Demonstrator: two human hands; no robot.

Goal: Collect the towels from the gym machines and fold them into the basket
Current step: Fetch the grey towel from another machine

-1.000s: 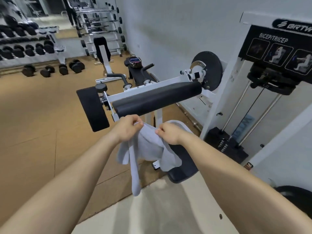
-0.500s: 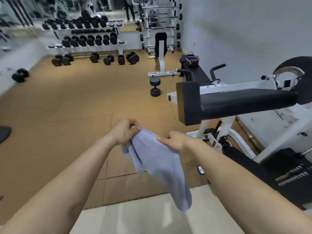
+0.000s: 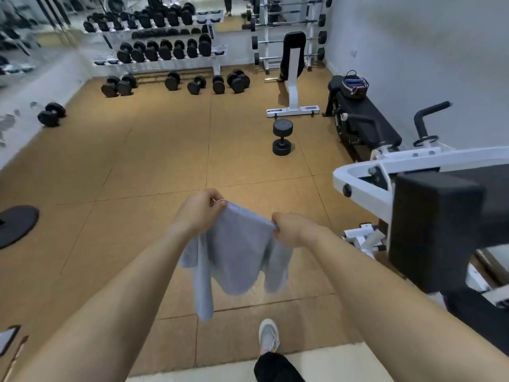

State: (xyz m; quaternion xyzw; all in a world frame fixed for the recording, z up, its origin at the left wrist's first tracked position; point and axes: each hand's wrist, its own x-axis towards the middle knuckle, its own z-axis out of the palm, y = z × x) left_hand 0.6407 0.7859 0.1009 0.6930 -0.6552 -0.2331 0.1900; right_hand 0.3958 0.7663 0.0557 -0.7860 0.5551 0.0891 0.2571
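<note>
A light grey towel (image 3: 237,257) hangs in front of me above the tan floor, stretched along its top edge between both hands. My left hand (image 3: 199,210) grips the towel's upper left corner with curled fingers. My right hand (image 3: 292,228) pinches the upper right corner. The rest of the cloth droops in loose folds, one long strip reaching lowest on the left. A dark basket (image 3: 354,85) with bluish contents sits on a black bench (image 3: 366,122) far right by the wall.
A white gym machine (image 3: 366,172) with a black pad (image 3: 432,232) stands close on my right. A dumbbell (image 3: 282,137) lies on the floor ahead. Dumbbell racks (image 3: 165,45) line the back. A black plate (image 3: 15,224) lies at left. My shoe (image 3: 268,337) steps forward.
My view has turned left, away from the machine and towards the open floor. Both hands keep the towel and have pulled its top edge wider apart.
</note>
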